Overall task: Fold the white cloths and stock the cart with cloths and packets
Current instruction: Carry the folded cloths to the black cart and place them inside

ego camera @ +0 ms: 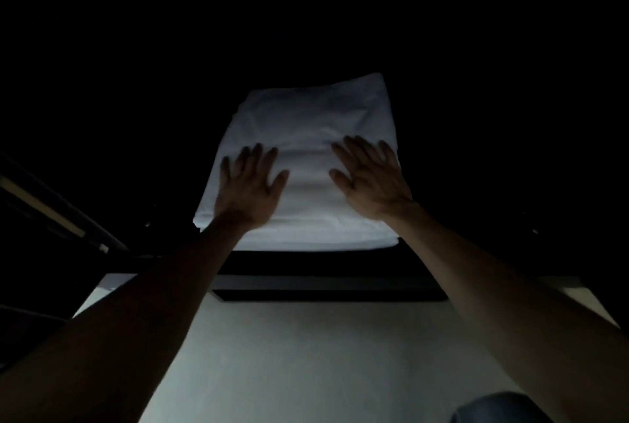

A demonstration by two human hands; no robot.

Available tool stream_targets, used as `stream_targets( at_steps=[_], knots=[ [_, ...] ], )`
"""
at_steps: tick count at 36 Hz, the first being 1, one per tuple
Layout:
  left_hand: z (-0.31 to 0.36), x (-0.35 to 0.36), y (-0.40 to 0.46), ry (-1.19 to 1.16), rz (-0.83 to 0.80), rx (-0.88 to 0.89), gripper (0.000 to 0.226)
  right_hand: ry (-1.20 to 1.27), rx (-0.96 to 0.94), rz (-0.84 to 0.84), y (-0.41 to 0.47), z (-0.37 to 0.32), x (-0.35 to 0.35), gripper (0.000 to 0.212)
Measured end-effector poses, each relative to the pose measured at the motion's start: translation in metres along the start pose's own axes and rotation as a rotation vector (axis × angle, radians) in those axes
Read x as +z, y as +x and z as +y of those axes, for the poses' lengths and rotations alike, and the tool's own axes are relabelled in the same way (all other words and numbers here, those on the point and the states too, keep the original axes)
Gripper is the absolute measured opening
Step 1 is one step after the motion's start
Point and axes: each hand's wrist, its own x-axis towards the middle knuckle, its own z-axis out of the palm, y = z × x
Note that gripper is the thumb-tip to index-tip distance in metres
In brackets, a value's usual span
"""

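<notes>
One folded white cloth [306,157] lies on a dark surface, its near edge at that surface's front edge. Two hands rest flat on it, left hand [250,189] and right hand [369,181], fingers spread apart, gripping nothing. Pale floor [306,354] lies below; darkness hides the rest.

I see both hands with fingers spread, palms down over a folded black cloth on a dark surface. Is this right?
Not quite: the cloth is white, not black. The head view shows the left hand and the right hand, fingers spread, palms down over the folded white cloth on the dark surface.
</notes>
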Motion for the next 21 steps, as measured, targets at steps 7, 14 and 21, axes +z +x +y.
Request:
stream_targets(
  at_steps=[7, 14, 21],
  knots=[
    [-0.037, -0.007, -0.036, -0.187, -0.057, -0.138, 0.07, -0.009, 0.096, -0.05, -0.025, 0.001, -0.013, 0.06],
    [-0.035, -0.074, -0.05, -0.242, -0.521, -0.191, 0.072, 0.053, 0.175, -0.376, -0.037, -0.012, -0.076, 0.064],
    [0.018, -0.189, -0.078, -0.483, -0.541, -0.252, 0.061, 0.206, 0.176, -0.585, -0.055, -0.063, -0.18, 0.064]
  ],
)
